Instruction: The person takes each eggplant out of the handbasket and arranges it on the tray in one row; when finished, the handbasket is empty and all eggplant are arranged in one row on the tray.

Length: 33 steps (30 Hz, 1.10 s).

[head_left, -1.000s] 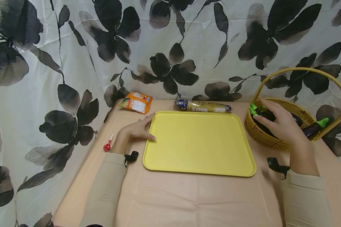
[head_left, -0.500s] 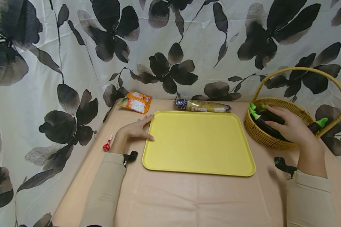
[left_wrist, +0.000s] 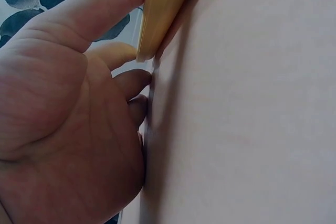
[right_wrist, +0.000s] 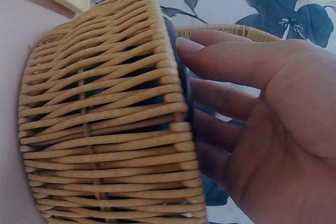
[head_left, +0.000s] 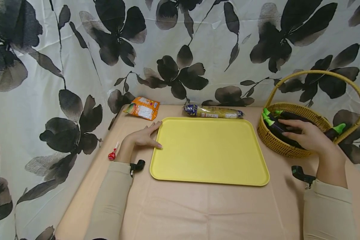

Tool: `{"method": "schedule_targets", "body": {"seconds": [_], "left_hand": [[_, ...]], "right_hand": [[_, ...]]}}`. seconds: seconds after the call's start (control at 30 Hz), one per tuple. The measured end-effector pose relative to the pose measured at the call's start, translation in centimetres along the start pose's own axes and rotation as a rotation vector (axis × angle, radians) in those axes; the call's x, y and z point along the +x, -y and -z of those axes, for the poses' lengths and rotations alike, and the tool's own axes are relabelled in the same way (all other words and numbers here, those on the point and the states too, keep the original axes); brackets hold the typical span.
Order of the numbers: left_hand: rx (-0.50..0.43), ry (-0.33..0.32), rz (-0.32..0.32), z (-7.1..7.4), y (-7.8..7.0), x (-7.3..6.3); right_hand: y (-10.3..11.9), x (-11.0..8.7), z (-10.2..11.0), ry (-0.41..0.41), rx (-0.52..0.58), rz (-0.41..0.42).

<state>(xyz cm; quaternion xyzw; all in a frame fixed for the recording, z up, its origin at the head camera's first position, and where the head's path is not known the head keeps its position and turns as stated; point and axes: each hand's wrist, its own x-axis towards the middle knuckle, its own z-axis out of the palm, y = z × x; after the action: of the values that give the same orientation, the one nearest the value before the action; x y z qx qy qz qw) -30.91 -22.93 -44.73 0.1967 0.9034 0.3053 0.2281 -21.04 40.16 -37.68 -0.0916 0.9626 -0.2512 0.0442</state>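
In the head view, a yellow tray (head_left: 210,151) lies flat in the middle of the table. At its left edge rests my left hand (head_left: 141,136), thumb on the rim; the left wrist view shows the thumb and a finger touching the tray's side (left_wrist: 163,11). On the right stands a wicker basket (head_left: 283,150) holding several eggplants (head_left: 276,128), dark with green stems. My right hand (head_left: 313,136) reaches over the basket's near rim with fairly straight fingers on or just above the eggplants. From the right wrist view, the fingers (right_wrist: 226,98) partly disappear behind the wicker wall (right_wrist: 115,108).
An orange snack packet (head_left: 144,108) lies behind the tray's left corner. Behind the tray is a long yellow-and-blue wrapped package (head_left: 214,112). A red lollipop (head_left: 112,155) sits left of my left wrist. The basket's tall handle (head_left: 318,72) arches above it. Floral cloth hangs behind.
My right hand has moved right and slightly back toward me over the basket, uncovering more of the eggplants on its left side. My left hand stays at the tray's edge.
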Motion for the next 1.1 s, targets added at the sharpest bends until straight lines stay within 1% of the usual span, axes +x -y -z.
{"method": "schedule_targets", "body": {"seconds": [0.2, 0.37, 0.53, 0.8, 0.9, 1.1], "left_hand": [[0.003, -0.001, 0.004, 0.0, 0.0, 0.0], [-0.002, -0.002, 0.005, 0.0, 0.0, 0.0], [-0.002, 0.004, 0.011, 0.0, 0.0, 0.0], [-0.006, 0.002, 0.016, 0.0, 0.0, 0.0], [-0.006, 0.001, 0.017, 0.0, -0.1, 0.0], [-0.012, -0.003, 0.024, -0.1, -0.1, 0.0]], "right_hand": [[-0.6, 0.3, -0.2, 0.062, 0.007, -0.04], [-0.5, 0.2, -0.2, 0.061, 0.016, -0.046], [-0.2, 0.3, -0.3, 0.015, 0.025, -0.042], [0.6, 0.5, -0.5, -0.043, 0.071, -0.022], [1.0, 0.7, -0.5, -0.082, 0.085, -0.014], [1.9, 0.9, -0.6, -0.194, 0.105, 0.024]]}}
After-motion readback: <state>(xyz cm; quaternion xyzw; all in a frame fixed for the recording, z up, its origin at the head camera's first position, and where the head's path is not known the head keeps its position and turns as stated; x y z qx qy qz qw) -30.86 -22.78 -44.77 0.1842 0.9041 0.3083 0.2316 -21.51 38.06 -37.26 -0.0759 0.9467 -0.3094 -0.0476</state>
